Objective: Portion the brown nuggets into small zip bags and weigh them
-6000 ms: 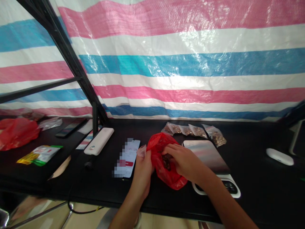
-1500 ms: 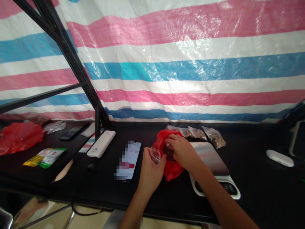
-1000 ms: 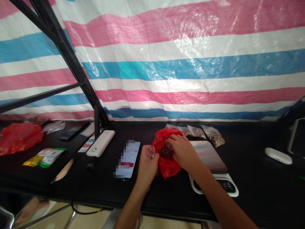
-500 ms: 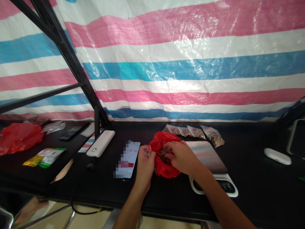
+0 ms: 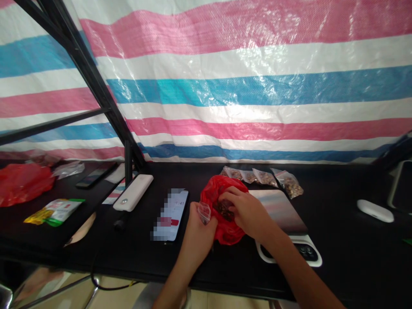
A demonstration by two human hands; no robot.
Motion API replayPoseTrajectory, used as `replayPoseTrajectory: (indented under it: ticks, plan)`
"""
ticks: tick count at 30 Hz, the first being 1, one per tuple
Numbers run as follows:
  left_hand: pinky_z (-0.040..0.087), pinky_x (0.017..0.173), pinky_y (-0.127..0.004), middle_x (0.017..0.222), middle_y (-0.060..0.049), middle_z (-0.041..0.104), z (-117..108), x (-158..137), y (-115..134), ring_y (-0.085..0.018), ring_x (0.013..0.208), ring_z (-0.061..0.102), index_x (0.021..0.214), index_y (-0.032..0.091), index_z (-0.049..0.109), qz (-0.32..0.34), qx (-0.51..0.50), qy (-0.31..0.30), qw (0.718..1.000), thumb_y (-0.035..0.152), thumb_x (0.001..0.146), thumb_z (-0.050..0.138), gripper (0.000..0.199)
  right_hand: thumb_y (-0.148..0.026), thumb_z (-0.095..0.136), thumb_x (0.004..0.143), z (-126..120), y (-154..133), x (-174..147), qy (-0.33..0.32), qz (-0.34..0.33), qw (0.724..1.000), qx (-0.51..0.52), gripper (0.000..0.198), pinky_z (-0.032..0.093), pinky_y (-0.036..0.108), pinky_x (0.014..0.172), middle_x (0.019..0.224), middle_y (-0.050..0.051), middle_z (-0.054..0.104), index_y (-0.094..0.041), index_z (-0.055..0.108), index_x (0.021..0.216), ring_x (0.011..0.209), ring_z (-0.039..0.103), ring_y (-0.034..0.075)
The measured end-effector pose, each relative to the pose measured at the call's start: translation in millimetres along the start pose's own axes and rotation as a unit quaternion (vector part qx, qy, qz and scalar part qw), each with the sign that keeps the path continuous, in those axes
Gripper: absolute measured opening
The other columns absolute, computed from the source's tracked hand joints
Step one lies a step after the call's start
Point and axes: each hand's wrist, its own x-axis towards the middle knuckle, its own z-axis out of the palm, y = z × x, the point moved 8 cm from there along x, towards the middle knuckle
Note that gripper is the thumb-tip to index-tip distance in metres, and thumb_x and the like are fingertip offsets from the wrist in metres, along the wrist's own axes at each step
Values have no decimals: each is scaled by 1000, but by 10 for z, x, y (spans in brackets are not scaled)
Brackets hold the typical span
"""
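Left hand (image 5: 197, 231) grips clear plastic pouch (image 5: 204, 211) beside open red plastic bag (image 5: 228, 235); right hand (image 5: 247, 211) inside bag, at brown pieces (image 5: 223, 210), hold unclear. Likely picking; next needs firm pinch.

A striped sheet (image 5: 241, 90) hung behind the table (image 5: 347, 257); a white power bank (image 5: 134, 192) lay right of a packet (image 5: 58, 211).

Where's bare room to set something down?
Right side, between the scale and the white case. A narrower strip separates the power bank and phone. Crowded around the open red bag: left hand, right hand, filled packets.
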Motion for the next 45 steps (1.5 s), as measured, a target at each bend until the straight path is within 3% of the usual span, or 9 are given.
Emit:
replayPoseTrajectory:
  ticks: [4, 8, 19, 26, 32, 37, 41, 45]
  plan:
    - [48, 65, -27, 75, 4, 59, -78, 68, -31, -14, 66, 58, 87, 21, 50, -24, -77, 27, 996, 21, 72, 68, 24, -1, 58, 77, 0, -14, -22, -14, 11, 1000, 6, 44, 42, 32, 89, 118, 4, 70, -24, 69, 113, 104, 65, 22]
    - [49, 69, -27, 78, 4, 59, -98, 36, -9, -13, 69, 58, 90, 21, 52, -38, -115, 16, 993, 24, 71, 68, 25, -13, 63, 84, 9, 17, -43, -22, 46, 998, 28, 35, 44, 33, 89, 117, 6, 73, -23, 69, 118, 104, 67, 24]
    - [47, 66, -24, 74, 5, 57, -95, 44, 88, -12, 67, 55, 84, 21, 56, -21, -126, -12, 992, 21, 69, 66, 18, -9, 64, 83, -19, -22, -48, 25, 77, 993, 89, 35, 45, 30, 83, 110, 4, 76, -24, 68, 115, 99, 69, 22]
    - [45, 65, -25, 72, 5, 55, -186, 148, 135, -14, 66, 53, 82, 22, 54, 85, -23, 43, 995, 22, 74, 63, 12, -9, 60, 87, -64, 65, -43, 65, 89, 983, 144, 34, 49, 32, 90, 113, 4, 76, -23, 67, 117, 103, 70, 22]
    - [41, 64, -26, 70, 5, 53, -210, 131, 190, -14, 64, 50, 80, 22, 53, 111, 21, 67, 991, 19, 78, 63, 11, -11, 58, 89, -149, 185, -55, 104, 115, 979, 135, 37, 50, 40, 97, 121, 7, 74, -24, 67, 122, 110, 69, 26]
    - [41, 64, -27, 71, 4, 54, -167, 108, 219, -15, 65, 51, 79, 22, 54, 123, 54, 62, 989, 26, 81, 68, 15, -11, 58, 89, -220, 92, -63, 132, 81, 973, 173, 36, 49, 40, 102, 124, 7, 72, -23, 67, 121, 113, 67, 23]
    - [42, 66, -28, 75, 1, 58, -62, 113, 216, -16, 69, 54, 79, 22, 55, 133, 73, 18, 988, 27, 86, 65, 13, -8, 55, 88, -277, -182, -85, 134, 6, 971, 200, 39, 49, 38, 102, 124, 7, 71, -23, 67, 122, 113, 65, 22]
    - [45, 74, -29, 85, 0, 60, 28, 98, 202, -18, 80, 59, 87, 21, 56, 141, 57, -8, 988, 21, 80, 69, 14, -4, 51, 90, -307, -457, -133, 119, -85, 983, 114, 44, 48, 43, 102, 131, 8, 68, -25, 69, 124, 114, 62, 25]
